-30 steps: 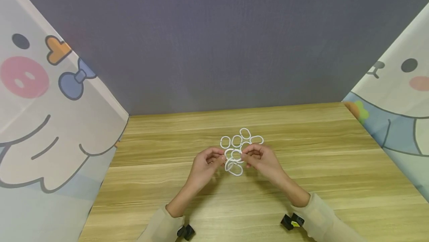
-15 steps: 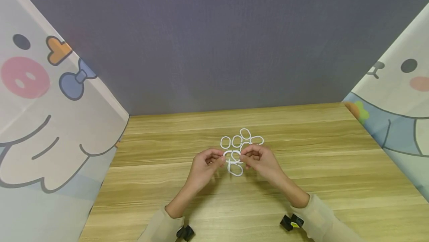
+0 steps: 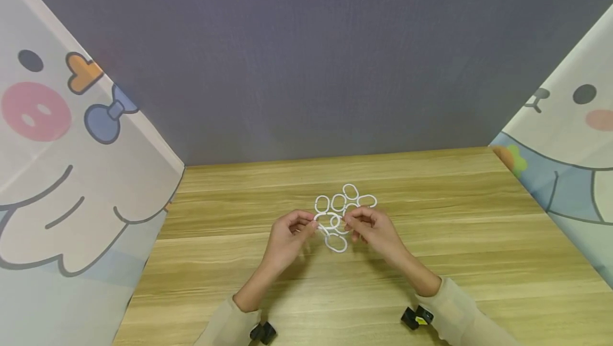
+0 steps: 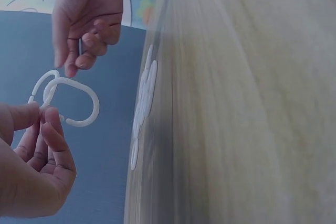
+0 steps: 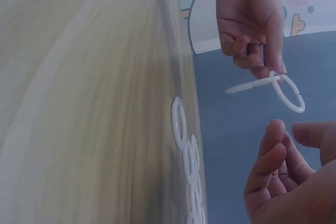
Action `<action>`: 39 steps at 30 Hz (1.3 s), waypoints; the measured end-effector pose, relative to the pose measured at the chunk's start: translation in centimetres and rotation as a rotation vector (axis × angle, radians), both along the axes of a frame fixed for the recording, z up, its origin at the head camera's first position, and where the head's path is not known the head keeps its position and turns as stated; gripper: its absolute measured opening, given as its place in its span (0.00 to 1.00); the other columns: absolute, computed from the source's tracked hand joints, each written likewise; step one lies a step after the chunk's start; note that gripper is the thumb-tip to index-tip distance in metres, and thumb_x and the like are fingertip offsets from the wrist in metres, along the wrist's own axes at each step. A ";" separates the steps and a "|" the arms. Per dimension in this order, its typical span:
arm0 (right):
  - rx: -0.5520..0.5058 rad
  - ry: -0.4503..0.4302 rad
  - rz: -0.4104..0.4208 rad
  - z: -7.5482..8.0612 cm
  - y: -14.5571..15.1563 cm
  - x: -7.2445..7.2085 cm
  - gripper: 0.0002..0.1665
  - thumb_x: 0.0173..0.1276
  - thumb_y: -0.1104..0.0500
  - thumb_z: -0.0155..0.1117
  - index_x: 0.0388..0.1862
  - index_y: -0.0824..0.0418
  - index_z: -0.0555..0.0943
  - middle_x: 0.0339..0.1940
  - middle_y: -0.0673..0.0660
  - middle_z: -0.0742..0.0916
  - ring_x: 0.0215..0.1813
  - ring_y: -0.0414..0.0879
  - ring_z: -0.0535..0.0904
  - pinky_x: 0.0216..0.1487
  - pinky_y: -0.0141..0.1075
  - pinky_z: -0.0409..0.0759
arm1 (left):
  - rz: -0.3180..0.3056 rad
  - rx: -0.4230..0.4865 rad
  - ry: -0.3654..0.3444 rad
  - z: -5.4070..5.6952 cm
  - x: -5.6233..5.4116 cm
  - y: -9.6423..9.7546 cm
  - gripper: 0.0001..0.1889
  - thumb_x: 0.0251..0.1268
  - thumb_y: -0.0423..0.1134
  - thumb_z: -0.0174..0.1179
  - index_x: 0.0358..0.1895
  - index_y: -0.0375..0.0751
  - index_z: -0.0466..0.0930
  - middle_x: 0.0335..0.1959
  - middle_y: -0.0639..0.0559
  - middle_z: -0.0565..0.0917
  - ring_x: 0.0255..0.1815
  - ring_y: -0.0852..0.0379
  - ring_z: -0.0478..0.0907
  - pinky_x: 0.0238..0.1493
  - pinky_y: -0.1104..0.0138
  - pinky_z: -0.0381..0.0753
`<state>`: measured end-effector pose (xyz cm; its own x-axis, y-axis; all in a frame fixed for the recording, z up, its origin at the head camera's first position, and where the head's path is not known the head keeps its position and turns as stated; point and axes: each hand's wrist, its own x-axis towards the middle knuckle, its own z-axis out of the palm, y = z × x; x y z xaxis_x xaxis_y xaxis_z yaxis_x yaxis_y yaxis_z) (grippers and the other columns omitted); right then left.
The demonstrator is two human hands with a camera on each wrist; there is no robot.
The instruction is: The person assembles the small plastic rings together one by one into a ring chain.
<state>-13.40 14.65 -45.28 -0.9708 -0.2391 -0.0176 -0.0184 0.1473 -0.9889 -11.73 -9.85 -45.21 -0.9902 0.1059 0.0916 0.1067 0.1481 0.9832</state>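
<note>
My left hand (image 3: 287,239) pinches white plastic split rings between thumb and fingertips above the table. In the left wrist view, one open oval ring (image 4: 96,106) hooks through a second ring (image 4: 39,81) beside the fingertips. From the right wrist view, one held ring (image 5: 286,100) hangs towards my right hand, while the other (image 5: 249,86) appears edge-on. My right hand (image 3: 375,229) hovers close to the rings. Its thumb (image 5: 312,134) and fingers are bent but apart, with nothing between them, as the right wrist view shows.
Several more white rings (image 3: 316,205) lie flat in a cluster on the wooden table (image 3: 230,197), behind and below my hands. A dark grey panel (image 3: 306,69) rises at the back. Cartoon-printed panels (image 3: 124,186) flank the left and right sides.
My left hand has shifted slightly left with the linked rings. My right fingers have let go of the ring they held and stay nearly in place.
</note>
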 end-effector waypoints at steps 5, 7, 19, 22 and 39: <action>0.042 0.041 0.019 -0.5 0.0 -0.1 0.11 0.75 0.69 0.73 0.51 0.77 0.86 0.39 0.68 0.90 0.29 0.47 0.85 0.28 0.29 0.79 | 0.002 0.008 -0.003 0.2 0.0 -0.2 0.08 0.77 0.28 0.70 0.50 0.24 0.87 0.38 0.45 0.89 0.36 0.57 0.85 0.37 0.71 0.82; 0.052 0.054 0.028 -0.6 0.0 -0.1 0.11 0.74 0.70 0.74 0.50 0.76 0.86 0.38 0.69 0.90 0.28 0.45 0.84 0.26 0.29 0.78 | 0.009 0.014 -0.007 0.3 0.0 -0.2 0.07 0.76 0.27 0.70 0.50 0.25 0.87 0.38 0.45 0.89 0.36 0.55 0.86 0.36 0.72 0.81; 0.104 0.019 0.070 -1.4 -0.1 0.0 0.11 0.72 0.69 0.77 0.49 0.73 0.88 0.35 0.61 0.90 0.28 0.42 0.82 0.24 0.29 0.76 | 0.031 0.044 -0.008 0.4 0.0 -0.3 0.07 0.77 0.29 0.70 0.50 0.26 0.88 0.39 0.43 0.89 0.36 0.55 0.86 0.35 0.71 0.83; 0.118 0.003 0.091 -1.8 -0.1 0.2 0.12 0.72 0.67 0.78 0.50 0.71 0.88 0.34 0.60 0.90 0.28 0.42 0.82 0.24 0.28 0.75 | 0.033 0.046 -0.008 0.4 0.0 -0.4 0.07 0.77 0.30 0.70 0.50 0.28 0.88 0.39 0.43 0.89 0.35 0.57 0.85 0.34 0.72 0.81; 0.147 0.048 0.172 -3.4 -0.3 0.4 0.07 0.70 0.67 0.79 0.44 0.68 0.91 0.34 0.54 0.90 0.29 0.37 0.81 0.30 0.27 0.78 | 0.031 0.021 -0.001 0.6 -0.1 -0.3 0.08 0.79 0.31 0.69 0.51 0.28 0.88 0.39 0.45 0.89 0.38 0.43 0.88 0.33 0.74 0.78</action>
